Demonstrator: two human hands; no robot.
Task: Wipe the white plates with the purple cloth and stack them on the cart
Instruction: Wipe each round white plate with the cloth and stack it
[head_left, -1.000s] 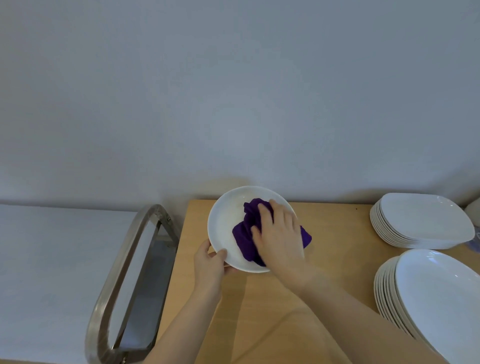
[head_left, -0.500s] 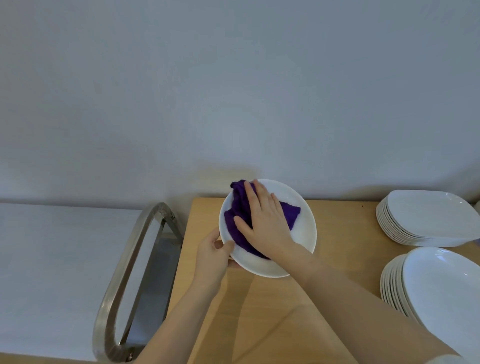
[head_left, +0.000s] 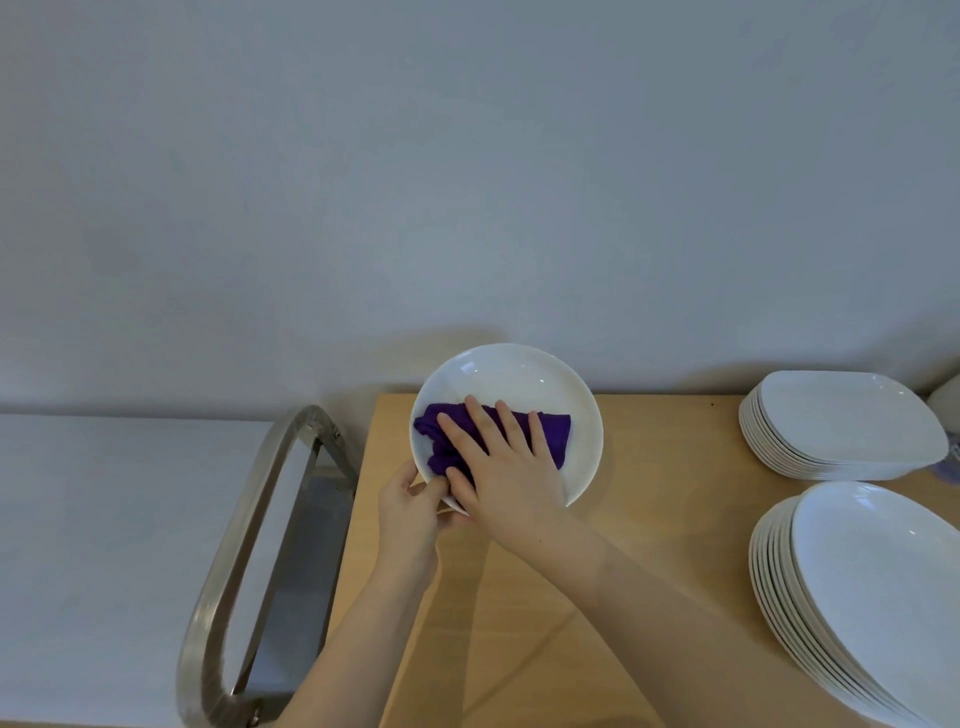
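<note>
A round white plate (head_left: 519, 379) is held tilted above the wooden table, its face toward me. My left hand (head_left: 410, 512) grips its lower left rim with thumb on the front. A purple cloth (head_left: 550, 431) lies across the plate's lower half. My right hand (head_left: 498, 467) presses flat on the cloth with straight, spread fingers. A stack of round white plates (head_left: 872, 587) sits at the table's right front. A stack of squarish white plates (head_left: 841, 421) sits at the right rear.
A wooden table (head_left: 649, 519) stands against a plain wall. To its left is the cart, with a steel handle (head_left: 244, 551) and a white top (head_left: 104, 545). A pale object (head_left: 948, 400) shows at the far right edge.
The plate has tipped up more toward me. My right hand and the cloth slid from the plate's upper left down across its lower half. My left hand kept its grip on the rim.
</note>
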